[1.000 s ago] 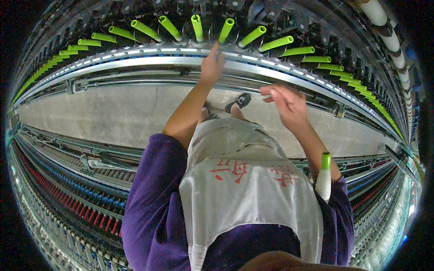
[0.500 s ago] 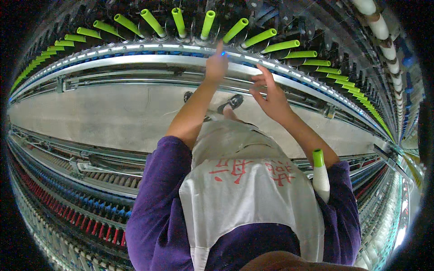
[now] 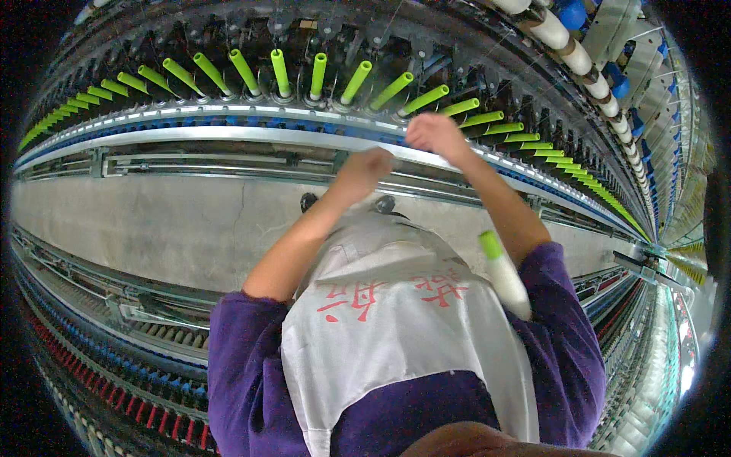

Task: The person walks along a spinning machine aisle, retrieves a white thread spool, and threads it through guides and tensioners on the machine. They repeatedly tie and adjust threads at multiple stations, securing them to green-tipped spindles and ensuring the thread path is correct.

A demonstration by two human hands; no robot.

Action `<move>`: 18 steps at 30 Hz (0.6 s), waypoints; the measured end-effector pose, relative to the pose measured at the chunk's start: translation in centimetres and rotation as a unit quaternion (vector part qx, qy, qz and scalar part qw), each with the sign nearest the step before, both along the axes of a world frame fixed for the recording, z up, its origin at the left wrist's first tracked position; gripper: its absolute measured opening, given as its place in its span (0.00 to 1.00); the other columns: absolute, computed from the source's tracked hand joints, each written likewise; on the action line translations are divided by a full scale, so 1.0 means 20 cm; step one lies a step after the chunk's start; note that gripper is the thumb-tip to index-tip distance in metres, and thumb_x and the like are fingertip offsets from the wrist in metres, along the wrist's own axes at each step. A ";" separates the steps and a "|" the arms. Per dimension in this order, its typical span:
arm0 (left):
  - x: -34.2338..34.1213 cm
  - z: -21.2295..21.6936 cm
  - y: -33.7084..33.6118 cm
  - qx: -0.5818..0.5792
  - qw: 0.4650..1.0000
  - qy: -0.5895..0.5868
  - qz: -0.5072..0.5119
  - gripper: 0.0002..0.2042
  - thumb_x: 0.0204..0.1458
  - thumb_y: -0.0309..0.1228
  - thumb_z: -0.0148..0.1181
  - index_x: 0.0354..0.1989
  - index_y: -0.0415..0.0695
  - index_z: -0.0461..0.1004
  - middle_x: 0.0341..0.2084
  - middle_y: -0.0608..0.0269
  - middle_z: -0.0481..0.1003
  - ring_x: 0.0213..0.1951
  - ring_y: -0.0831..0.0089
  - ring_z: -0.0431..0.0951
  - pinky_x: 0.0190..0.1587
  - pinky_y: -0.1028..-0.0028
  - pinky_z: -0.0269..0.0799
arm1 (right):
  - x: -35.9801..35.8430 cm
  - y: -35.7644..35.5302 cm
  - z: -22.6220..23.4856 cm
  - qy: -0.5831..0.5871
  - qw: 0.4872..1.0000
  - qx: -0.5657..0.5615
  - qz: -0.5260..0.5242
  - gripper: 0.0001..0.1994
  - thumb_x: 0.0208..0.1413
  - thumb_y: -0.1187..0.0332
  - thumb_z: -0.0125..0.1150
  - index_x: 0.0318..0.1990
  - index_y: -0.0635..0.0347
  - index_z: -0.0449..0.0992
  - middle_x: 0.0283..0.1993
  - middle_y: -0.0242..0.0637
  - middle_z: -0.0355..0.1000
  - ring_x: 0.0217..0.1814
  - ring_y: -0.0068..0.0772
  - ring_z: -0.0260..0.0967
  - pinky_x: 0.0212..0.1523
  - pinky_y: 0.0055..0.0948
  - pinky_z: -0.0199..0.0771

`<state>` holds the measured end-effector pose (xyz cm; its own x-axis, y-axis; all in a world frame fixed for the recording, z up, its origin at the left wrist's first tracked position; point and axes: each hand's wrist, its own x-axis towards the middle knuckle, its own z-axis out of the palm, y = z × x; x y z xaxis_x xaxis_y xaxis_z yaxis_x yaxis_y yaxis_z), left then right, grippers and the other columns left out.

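bobbin row: lime-green bobbin tubes (image 3: pixel 358 81) on spinning frame, ahead of and above both hands, long axes fanning up-outward
right hand (image 3: pixel 435 135): nearer, just below tubes, curled; grip contents unclear
left hand (image 3: pixel 364 169): fisted at steel rail (image 3: pixel 190 135), lower
spare: white-wound bobbin (image 3: pixel 504 273) at right arm
room: concrete aisle floor (image 3: pixel 152 221) open on left

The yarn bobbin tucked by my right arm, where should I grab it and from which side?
Grip the white yarn bobbin round its white wound body, reaching across from the left: its green tip points up and forward, and the right arm hems in its other side.
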<state>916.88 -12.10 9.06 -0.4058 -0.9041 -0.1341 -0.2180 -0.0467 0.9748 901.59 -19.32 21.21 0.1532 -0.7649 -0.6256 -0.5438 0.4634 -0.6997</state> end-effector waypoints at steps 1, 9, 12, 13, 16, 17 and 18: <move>0.02 0.16 0.00 -0.019 0.999 -0.026 -0.034 0.13 0.51 0.34 0.55 0.44 0.43 0.73 0.29 0.53 0.76 0.31 0.66 0.75 0.38 0.71 0.70 | 0.06 -0.03 -0.03 0.051 0.993 -0.023 0.104 0.07 0.56 0.73 0.50 0.37 0.65 0.73 0.31 0.36 0.73 0.34 0.26 0.73 0.36 0.23 0.75; 0.35 1.16 0.11 0.174 0.772 0.538 -0.292 0.15 0.59 0.35 0.47 0.47 0.38 0.71 0.19 0.69 0.68 0.24 0.83 0.67 0.31 0.81 0.65 | 0.39 0.06 1.06 -0.326 0.853 -0.238 0.332 0.15 0.57 0.59 0.50 0.31 0.63 0.74 0.18 0.31 0.64 0.16 0.23 0.59 0.19 0.24 0.62; 0.37 1.14 0.10 0.218 0.788 0.503 -0.280 0.16 0.61 0.38 0.43 0.45 0.38 0.72 0.11 0.76 0.56 0.19 0.84 0.59 0.28 0.80 0.60 | 0.40 -0.14 1.18 0.140 0.843 -0.434 0.285 0.13 0.54 0.60 0.52 0.33 0.60 0.77 0.19 0.36 0.69 0.21 0.36 0.65 0.24 0.32 0.65; 0.37 1.12 0.12 0.182 0.794 0.512 -0.272 0.16 0.61 0.37 0.43 0.45 0.39 0.72 0.11 0.76 0.57 0.19 0.84 0.59 0.29 0.81 0.60 | 0.34 -0.21 1.26 0.409 0.811 -0.394 0.142 0.13 0.54 0.61 0.50 0.35 0.59 0.78 0.22 0.44 0.72 0.27 0.47 0.71 0.31 0.39 0.72; 0.38 1.06 0.16 0.133 0.836 0.479 -0.234 0.14 0.61 0.36 0.44 0.44 0.42 0.74 0.17 0.73 0.63 0.25 0.84 0.64 0.32 0.82 0.62 | 0.27 -0.49 1.13 0.651 0.639 -0.397 0.106 0.16 0.57 0.57 0.49 0.40 0.59 0.77 0.31 0.42 0.73 0.36 0.45 0.71 0.42 0.44 0.70; 0.38 1.05 0.16 0.089 0.852 0.466 -0.221 0.13 0.60 0.35 0.45 0.43 0.42 0.74 0.19 0.72 0.65 0.27 0.83 0.65 0.33 0.81 0.63 | 0.23 -0.54 1.09 0.709 0.543 -0.429 0.136 0.17 0.57 0.56 0.49 0.40 0.59 0.77 0.34 0.43 0.73 0.39 0.46 0.70 0.46 0.46 0.67; 0.38 1.04 0.17 0.047 0.867 0.451 -0.208 0.12 0.59 0.34 0.46 0.42 0.42 0.75 0.22 0.71 0.66 0.28 0.82 0.66 0.34 0.81 0.63 | 0.22 -0.57 1.07 0.757 0.441 -0.454 0.164 0.18 0.57 0.55 0.49 0.40 0.60 0.77 0.37 0.43 0.73 0.42 0.46 0.69 0.50 0.48 0.65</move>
